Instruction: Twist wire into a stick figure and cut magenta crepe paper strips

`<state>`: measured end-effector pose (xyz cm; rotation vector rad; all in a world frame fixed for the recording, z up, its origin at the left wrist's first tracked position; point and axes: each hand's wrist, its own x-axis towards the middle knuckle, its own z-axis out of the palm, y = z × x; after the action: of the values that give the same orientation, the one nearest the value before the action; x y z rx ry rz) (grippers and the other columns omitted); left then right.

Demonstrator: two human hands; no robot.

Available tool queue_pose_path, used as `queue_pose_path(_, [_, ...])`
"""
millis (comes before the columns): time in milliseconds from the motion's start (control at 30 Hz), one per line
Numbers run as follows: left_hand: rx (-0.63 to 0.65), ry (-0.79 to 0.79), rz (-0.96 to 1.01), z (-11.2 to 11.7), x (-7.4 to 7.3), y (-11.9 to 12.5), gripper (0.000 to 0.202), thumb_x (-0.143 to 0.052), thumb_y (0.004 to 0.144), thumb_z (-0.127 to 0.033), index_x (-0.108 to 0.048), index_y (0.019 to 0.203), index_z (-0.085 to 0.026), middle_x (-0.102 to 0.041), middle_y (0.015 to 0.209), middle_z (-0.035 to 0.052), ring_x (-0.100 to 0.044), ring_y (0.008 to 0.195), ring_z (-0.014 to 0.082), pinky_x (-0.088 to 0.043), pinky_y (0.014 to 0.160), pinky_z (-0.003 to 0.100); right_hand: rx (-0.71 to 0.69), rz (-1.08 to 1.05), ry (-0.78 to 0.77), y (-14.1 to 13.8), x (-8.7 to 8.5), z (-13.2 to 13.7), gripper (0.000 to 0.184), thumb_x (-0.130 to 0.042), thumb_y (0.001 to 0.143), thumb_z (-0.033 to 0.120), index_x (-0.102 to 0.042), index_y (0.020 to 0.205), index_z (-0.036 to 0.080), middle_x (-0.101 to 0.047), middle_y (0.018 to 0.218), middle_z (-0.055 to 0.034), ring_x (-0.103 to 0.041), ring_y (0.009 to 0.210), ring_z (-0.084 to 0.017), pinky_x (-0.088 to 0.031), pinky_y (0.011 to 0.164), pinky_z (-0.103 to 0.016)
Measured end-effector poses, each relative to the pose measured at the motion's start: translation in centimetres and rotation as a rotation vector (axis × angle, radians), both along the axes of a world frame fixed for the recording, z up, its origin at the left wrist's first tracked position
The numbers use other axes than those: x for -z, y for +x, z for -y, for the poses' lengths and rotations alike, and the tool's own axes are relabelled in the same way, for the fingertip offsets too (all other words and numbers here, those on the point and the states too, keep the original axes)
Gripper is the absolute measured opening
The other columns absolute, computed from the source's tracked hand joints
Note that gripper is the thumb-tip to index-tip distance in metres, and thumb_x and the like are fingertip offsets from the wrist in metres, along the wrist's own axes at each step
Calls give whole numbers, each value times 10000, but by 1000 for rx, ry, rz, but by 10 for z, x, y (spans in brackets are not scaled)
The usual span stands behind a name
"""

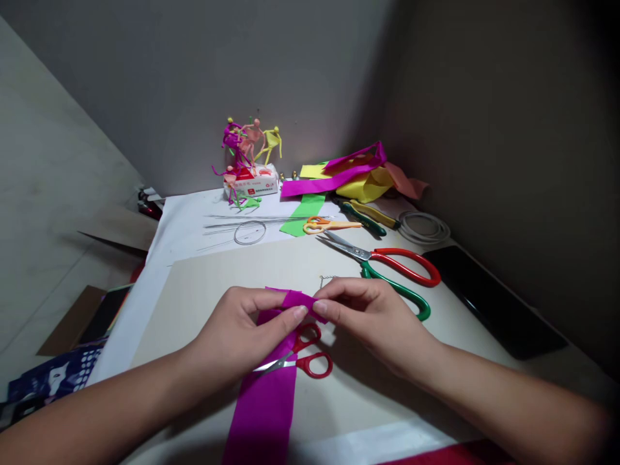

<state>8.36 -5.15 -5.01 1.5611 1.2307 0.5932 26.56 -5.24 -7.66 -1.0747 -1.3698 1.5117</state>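
Left hand (237, 336) and right hand (371, 316), seen from above, meet at the centre of the view. Both are narrowly closed, each thumb and its fingers pinching a short, folded piece of magenta crepe paper (295, 299); the fingertips of the two hands lie just apart across it. Directly below the hands, a long, flat strip of magenta crepe paper (261, 403) runs toward the viewer. Whether it joins the pinched piece cannot be told, as the left hand covers the join. Small scissors with red loop handles (310, 359) lie on this strip, just beneath the left hand.

Both strip and scissors rest on a pale beige card sheet (203, 310), which covers the table in front of the hands. Just beyond the right hand lie large steel scissors with one red and one green handle (392, 271). Farther ahead of the hands, on a white paper sheet (179, 239), are thin steel wires with a small wire loop (250, 232), a bright green paper strip (303, 214) and small orange-and-yellow-handled scissors (330, 225). Beyond these stand a white cardboard box (250, 182) and small twisted figures wrapped in coloured paper (249, 145). Well ahead and to the right of the hands lies a heap of magenta, yellow and peach paper (358, 174).
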Motion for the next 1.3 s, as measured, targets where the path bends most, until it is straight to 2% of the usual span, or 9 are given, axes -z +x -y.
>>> queue_pose_path(167, [-1,-8,-36,2,2,0,260,-571,810,-321,-733,761,-125,-727,798,72,-640,726,199,-485,639,283,-4,61,49,-3,-2,3,68,-658,746,210,-663,716,148,-640,683,-8,-576,660,-116,-461,634,-228])
queue_pose_path(300, [20,65,-33,0,2,0,225,-567,820,-307,-742,809,-165,-718,861,61,-636,820,191,-488,747,292,15,86,68,-3,-3,3,72,-653,750,209,-659,707,152,-645,680,-13,-574,662,-122,-467,647,-240])
queue_pose_path(433, [24,139,-26,-1,2,-1,198,-573,813,-258,-753,769,-187,-701,892,68,-614,905,194,-470,813,292,22,65,33,-4,-2,3,86,-678,724,242,-658,712,160,-645,677,-16,-588,662,-135,-483,639,-253])
queue_pose_path(733, [23,112,-62,-1,-1,-3,201,-562,801,-217,-761,778,-195,-688,933,71,-596,969,208,-447,867,304,-91,235,-9,-1,-2,1,78,-667,720,221,-670,692,148,-679,677,-29,-598,644,-139,-470,602,-240])
queue_pose_path(867, [9,119,-90,-1,-2,-5,194,-568,791,-204,-760,758,-195,-683,935,70,-600,963,209,-445,870,308,-140,243,-77,2,-3,-1,145,-719,679,271,-659,655,141,-650,614,-14,-582,590,-129,-457,580,-237])
queue_pose_path(933, [35,112,-74,0,-1,-6,198,-563,800,-206,-759,775,-193,-687,931,71,-608,936,205,-454,856,310,-131,251,-44,3,-3,-2,181,-731,670,304,-649,644,145,-637,612,-14,-572,597,-130,-453,580,-240])
queue_pose_path(1133, [168,105,-18,2,1,-2,235,-530,840,-198,-763,817,-213,-706,823,53,-610,897,188,-457,848,305,-23,144,196,2,-5,1,140,-695,717,246,-674,830,167,-648,802,-41,-579,756,-151,-463,715,-279])
queue_pose_path(1200, [192,112,-43,2,1,0,233,-539,833,-191,-767,788,-214,-703,763,50,-604,905,194,-448,864,312,-40,116,179,-1,-4,4,59,-677,732,219,-675,760,166,-643,767,-35,-579,745,-148,-459,719,-284])
queue_pose_path(1300, [193,113,-53,2,2,2,236,-537,835,-199,-764,769,-207,-707,772,52,-598,913,196,-442,871,315,-41,11,60,-5,-2,7,107,-662,752,259,-646,711,161,-623,709,-20,-565,684,-132,-461,663,-273])
